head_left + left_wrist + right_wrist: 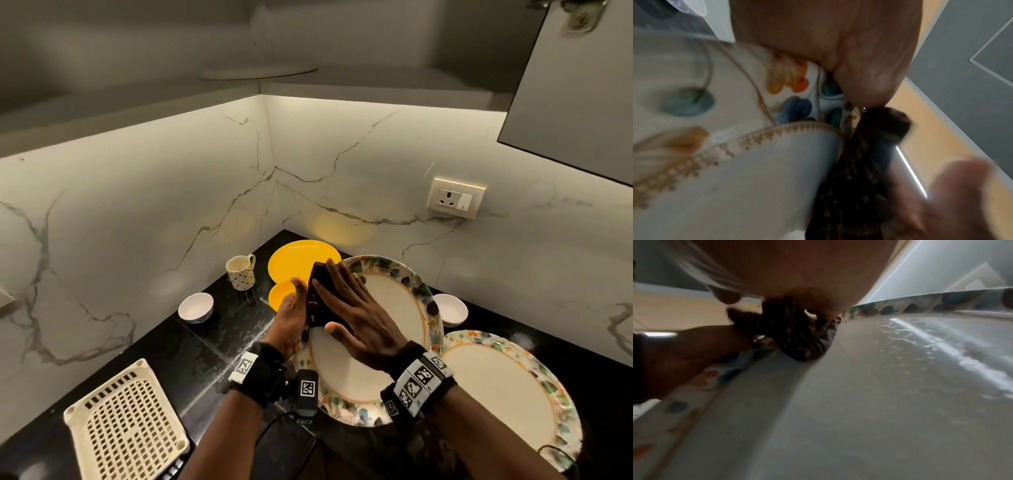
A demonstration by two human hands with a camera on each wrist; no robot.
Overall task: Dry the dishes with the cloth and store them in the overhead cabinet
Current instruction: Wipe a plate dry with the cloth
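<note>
I hold a large floral-rimmed plate (394,301) over the black counter. My left hand (296,308) grips its left rim, thumb on top and fingers hidden underneath. My right hand (339,291) lies flat with straight fingers on a dark patterned cloth (320,277), pressing it against the plate's upper left rim. In the left wrist view the cloth (859,178) hangs bunched over the plate (735,178) edge. The right wrist view shows streaks of water on the plate (920,361) face beside the cloth (797,334).
A second floral plate (496,387) lies at the right. Two yellow plates (298,257), a patterned mug (241,270) and two white bowls (197,306) (450,308) sit on the counter. A white slotted basket (126,428) stands front left. The overhead cabinet door (575,85) hangs open.
</note>
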